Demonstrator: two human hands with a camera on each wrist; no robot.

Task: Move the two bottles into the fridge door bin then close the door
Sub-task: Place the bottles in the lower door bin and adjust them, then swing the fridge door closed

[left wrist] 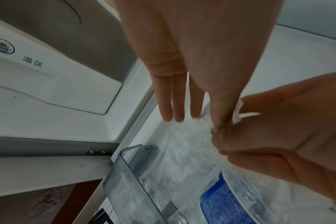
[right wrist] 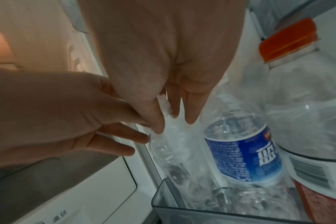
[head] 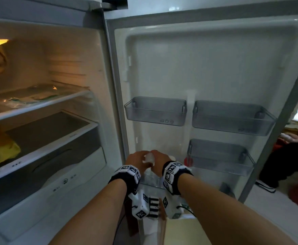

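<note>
Grey-white plastic lines the open fridge door, which swings wide to the right of the lit compartment, and that wide swing is what gives the person room to reach down to the lowest door bin, a smoky clear tray at the foot of the door. Three smaller smoked bins hang higher up, bare as far as I can see. In the low bin stand a big orange-capped bottle at the right, a blue-labelled water bottle beside it, and a clear unlabelled bottle at the hinge end, all upright or nearly so. Both hands meet over the clear one. The right hand has thumb and fingers pinched round its white cap, I judge to steady and seat it, while the left hand rests straight, relaxed fingers against its shoulder and grasps nothing, as if guiding it against the bin's end wall. So both water bottles look to be in the bin already, with letting go and shutting the door left to do. The head view hides the bin behind the wrists; only the wrist views show the bottles standing in it, and the right wrist view alone shows the orange cap clearly.
</note>
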